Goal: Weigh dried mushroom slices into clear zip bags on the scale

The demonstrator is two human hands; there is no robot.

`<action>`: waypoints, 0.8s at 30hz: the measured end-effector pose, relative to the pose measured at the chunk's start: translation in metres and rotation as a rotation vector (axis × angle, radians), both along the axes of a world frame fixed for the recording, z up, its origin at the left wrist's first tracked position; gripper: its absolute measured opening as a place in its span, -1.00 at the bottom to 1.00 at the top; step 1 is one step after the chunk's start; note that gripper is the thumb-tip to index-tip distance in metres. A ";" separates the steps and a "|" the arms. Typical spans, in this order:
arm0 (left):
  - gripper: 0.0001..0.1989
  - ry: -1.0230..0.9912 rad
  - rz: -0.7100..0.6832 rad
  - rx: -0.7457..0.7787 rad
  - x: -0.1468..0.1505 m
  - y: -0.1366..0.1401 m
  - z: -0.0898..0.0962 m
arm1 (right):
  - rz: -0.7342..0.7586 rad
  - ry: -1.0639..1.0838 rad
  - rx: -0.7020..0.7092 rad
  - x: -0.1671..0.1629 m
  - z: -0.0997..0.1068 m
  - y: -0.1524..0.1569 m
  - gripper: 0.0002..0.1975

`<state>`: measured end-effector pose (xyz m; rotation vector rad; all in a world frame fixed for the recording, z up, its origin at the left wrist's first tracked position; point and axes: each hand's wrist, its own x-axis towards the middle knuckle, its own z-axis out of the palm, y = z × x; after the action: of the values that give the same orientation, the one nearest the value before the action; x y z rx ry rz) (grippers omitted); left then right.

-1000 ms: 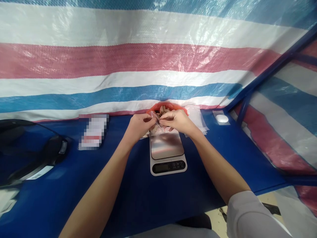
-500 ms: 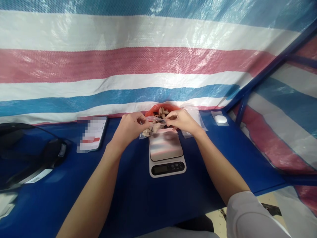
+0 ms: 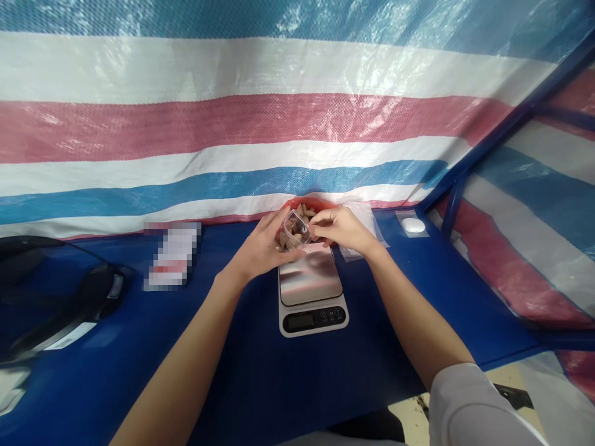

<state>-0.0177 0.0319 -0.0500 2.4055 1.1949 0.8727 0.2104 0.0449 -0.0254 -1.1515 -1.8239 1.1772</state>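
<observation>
A small clear plastic bag [image 3: 294, 231] holds several pale brown dried pieces, and its mouth gapes open over the far end of a kitchen scale [image 3: 310, 286]. My left hand [image 3: 261, 249] is closed round the bag's left side, thumb below and fingers above. At the right edge of the mouth, my right hand [image 3: 343, 230] pinches the plastic between thumb and fingers. Just behind stands a red plastic bag [image 3: 320, 203] with more brown pieces inside, partly hidden by my hands. The scale's display is too dark to read.
Flat clear bags [image 3: 365, 223] lie right of the red bag. Farther right is a white oval object [image 3: 413, 225] on clear plastic. A blurred-out phone [image 3: 174, 257] and a black headset-like object [image 3: 93, 291] sit left. A striped tarp [image 3: 232, 124] hangs behind the blue table [image 3: 372, 365].
The clear bag's mouth has been spread open. My left hand has shifted right and changed from a pinch at the edge to a hold round the bag's side.
</observation>
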 end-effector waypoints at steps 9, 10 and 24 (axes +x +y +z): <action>-0.22 -0.110 0.088 -0.026 0.010 -0.004 -0.007 | -0.001 -0.030 0.021 -0.001 0.001 0.000 -0.76; -0.25 -0.127 0.095 -0.024 0.010 -0.004 -0.008 | -0.001 -0.039 0.022 -0.001 0.001 0.000 -0.74; -0.22 -0.193 0.106 -0.073 0.008 0.000 -0.014 | -0.147 -0.203 0.279 0.000 0.007 -0.003 -0.75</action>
<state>-0.0097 0.0316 -0.0639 2.1614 1.2653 1.0475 0.2104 0.0416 -0.0184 -1.2511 -1.9432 0.7172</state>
